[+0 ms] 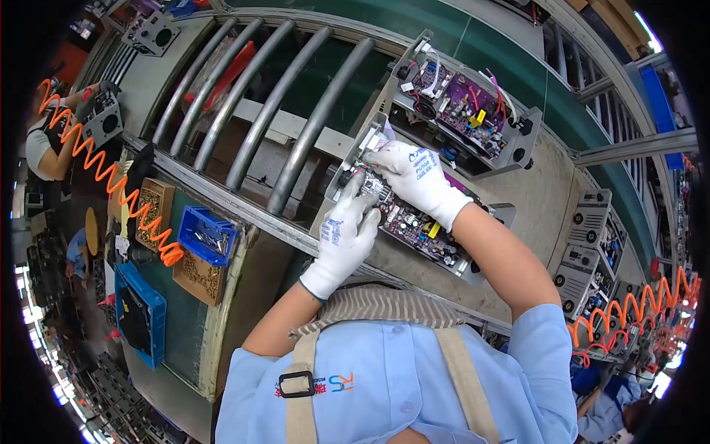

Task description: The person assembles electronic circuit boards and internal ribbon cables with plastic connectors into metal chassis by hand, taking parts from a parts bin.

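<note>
An open metal chassis holding a purple circuit board (414, 222) lies in front of me. Both my hands, in white gloves, are at its far left end, close together. My right hand (421, 177) reaches over the board with its fingers bent and pressed together near the end panel (373, 133). My left hand (344, 233) comes from the near left, fingertips pinched among small wires beside the panel. What the fingers of either hand hold is too small and covered to make out. Just beyond stands a second open chassis (510, 159) with a similar board and loose wires.
Metal rollers (314, 122) run to the left. A blue bin (207, 235) of metal parts and wooden boxes of small fasteners (200, 277) stand at the near left. Orange coiled hoses (103, 166) hang on both sides. More units (588, 255) stand at the right; co-workers are at the edges.
</note>
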The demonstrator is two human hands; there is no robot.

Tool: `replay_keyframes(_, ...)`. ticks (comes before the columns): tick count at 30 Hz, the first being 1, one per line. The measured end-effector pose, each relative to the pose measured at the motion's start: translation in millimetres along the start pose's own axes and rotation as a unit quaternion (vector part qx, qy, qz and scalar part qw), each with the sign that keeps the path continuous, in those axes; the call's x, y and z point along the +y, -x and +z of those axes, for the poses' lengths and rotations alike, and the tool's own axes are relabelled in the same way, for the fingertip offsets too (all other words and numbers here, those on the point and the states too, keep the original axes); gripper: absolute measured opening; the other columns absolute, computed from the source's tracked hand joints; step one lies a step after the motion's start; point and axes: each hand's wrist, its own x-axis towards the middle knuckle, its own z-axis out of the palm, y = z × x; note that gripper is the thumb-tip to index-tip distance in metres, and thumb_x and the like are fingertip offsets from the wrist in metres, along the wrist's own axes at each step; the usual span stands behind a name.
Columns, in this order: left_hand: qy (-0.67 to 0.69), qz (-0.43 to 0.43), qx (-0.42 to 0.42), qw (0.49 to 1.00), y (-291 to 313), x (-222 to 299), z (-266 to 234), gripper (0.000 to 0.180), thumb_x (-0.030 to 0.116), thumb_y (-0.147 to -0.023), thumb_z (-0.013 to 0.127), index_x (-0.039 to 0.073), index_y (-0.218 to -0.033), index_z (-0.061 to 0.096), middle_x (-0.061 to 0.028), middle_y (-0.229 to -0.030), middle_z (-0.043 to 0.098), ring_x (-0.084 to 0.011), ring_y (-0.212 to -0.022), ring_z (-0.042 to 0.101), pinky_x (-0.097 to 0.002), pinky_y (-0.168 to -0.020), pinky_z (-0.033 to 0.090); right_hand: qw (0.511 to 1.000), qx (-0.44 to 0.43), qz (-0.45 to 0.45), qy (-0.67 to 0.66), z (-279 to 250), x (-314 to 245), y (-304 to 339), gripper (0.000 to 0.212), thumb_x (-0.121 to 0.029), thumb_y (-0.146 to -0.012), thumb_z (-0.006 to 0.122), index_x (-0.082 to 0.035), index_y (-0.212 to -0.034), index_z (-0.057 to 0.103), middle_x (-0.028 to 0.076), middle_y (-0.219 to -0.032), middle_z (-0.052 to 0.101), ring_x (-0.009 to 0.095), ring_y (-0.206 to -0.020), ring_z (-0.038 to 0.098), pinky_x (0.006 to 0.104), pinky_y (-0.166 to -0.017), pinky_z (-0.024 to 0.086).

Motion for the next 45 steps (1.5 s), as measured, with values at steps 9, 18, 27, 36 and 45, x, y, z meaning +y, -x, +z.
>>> replay_keyframes(9, 0.058, -0.056, 0.036, 0.996, -3.5, -4.8, -1.6, 0.025, 0.013, -0.087, 0.068, 0.0, -0.108, 0.066, -0.0303, -0.141, 0.051, -0.0415, -0.117, 0.062, -0.0437, -0.095, 0.053, 0.998, 0.027, -0.06, 0.001, 9.4, 2.5, -7.5, 0.025, -0.009, -0.085, 0.061, -0.021, -0.104, 0.073, 0.001, -0.099, 0.072, 0.024, -0.092, 0.07, 0.0369, -0.069, 0.057)
replay_keyframes(18, -0.079, 0.017, 0.036, 0.996, -21.7, 5.2, 2.7, 0.02, 0.018, -0.091, 0.066, 0.003, -0.104, 0.062, -0.0299, -0.132, 0.056, -0.0411, -0.092, 0.069, -0.0463, -0.08, 0.056, 0.992, 0.013, -0.082, 0.098, -8.4, -4.4, -4.7, 0.034, -0.004, -0.084, 0.06, -0.014, -0.115, 0.069, 0.01, -0.114, 0.066, 0.03, -0.097, 0.068, 0.0407, -0.077, 0.056)
replay_keyframes(27, -0.154, 0.014, 0.003, 0.988, -28.9, -13.0, -1.2, 0.02, 0.021, -0.093, 0.062, 0.005, -0.105, 0.059, -0.0235, -0.134, 0.057, -0.0395, -0.093, 0.068, -0.047, -0.079, 0.055, 0.967, -0.129, -0.032, 0.219, -13.2, -32.2, -22.3, 0.034, -0.011, -0.086, 0.058, -0.005, -0.119, 0.064, 0.015, -0.116, 0.062, 0.032, -0.1, 0.065, 0.0441, -0.079, 0.054)
replay_keyframes(36, 0.037, 0.063, 0.111, 0.991, -33.0, -28.8, 5.7, 0.018, 0.009, -0.092, 0.063, -0.001, -0.106, 0.065, -0.0207, -0.123, 0.063, -0.0361, -0.111, 0.064, -0.0407, -0.094, 0.052, 0.989, 0.114, 0.017, 0.091, -4.1, 28.9, -27.6, 0.03, -0.016, -0.085, 0.068, -0.008, -0.114, 0.068, 0.014, -0.135, 0.059, 0.035, -0.132, 0.049, 0.0471, -0.109, 0.039)
replay_keyframes(45, 0.451, -0.163, -0.05, 0.876, -82.0, -23.4, 3.3, 0.026, 0.014, -0.098, 0.061, 0.0, -0.12, 0.066, -0.0106, -0.127, 0.065, -0.0075, -0.074, 0.066, -0.019, -0.062, 0.049, 0.987, -0.106, 0.081, -0.087, -59.9, 17.5, -26.1, 0.023, -0.013, -0.098, 0.055, 0.0, -0.114, 0.065, 0.007, -0.084, 0.065, 0.017, -0.077, 0.062, 0.0321, -0.074, 0.05)
